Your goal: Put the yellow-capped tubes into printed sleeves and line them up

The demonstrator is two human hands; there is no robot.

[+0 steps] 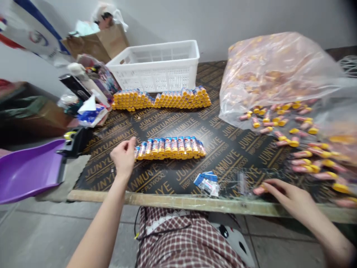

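Observation:
A row of small blue-labelled tubes with yellow ends lies on the black printed board. At its left end is my left hand, closed, its fingers pressed together; whether it holds the end tube I cannot make out. Near the board's front edge my right hand pinches a pink tube with a yellow end. Between the hands lie blue and white labels. Many unlabelled pink tubes with yellow caps are scattered at the right, beyond my right hand.
Stacked labelled tubes stand before a white basket. A large clear bag of pink tubes fills the back right. At the left are a purple dustpan, bottles and a paper bag. A wooden strip edges the board.

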